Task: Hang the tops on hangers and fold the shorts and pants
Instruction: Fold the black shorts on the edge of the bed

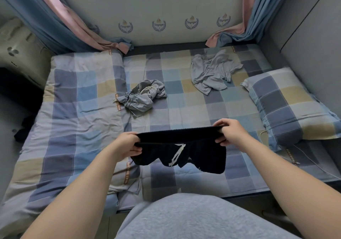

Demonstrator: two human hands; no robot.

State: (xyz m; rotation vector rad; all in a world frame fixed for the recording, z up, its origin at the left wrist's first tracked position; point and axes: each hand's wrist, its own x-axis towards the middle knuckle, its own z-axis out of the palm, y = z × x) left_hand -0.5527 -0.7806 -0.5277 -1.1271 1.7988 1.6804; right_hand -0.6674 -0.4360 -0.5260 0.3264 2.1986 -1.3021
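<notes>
left grip (pixel 129 144), right grip (pixel 230 133) pinch one black shorts (pixel 184 152) (one grey shorts (pixel 142 98), one grey top (pixel 212 72)).

- Dark shorts (pixel 195 155), centre: both waistband ends hidden inside the grips; white print creased, unreadable
- Left hand (pixel 129 143), right hand (pixel 231 133): palms out of sight; forearms cut by the lower edge
- Dark heap (pixel 24 129), left edge: kind cannot be told
- Pale object (pixel 16 54), upper left: blurred, cut by the edge
- Crests (pixel 158 25) on the wall panel: lettering too blurred
- Orange strip (pixel 127 172) on the bedding: text too small
- Pillow (pixel 287 104), right: corner cut off
- White cable (pixel 313 166): leaves at the right edge
- Curtains (pixel 55 13): tops cut off
</notes>
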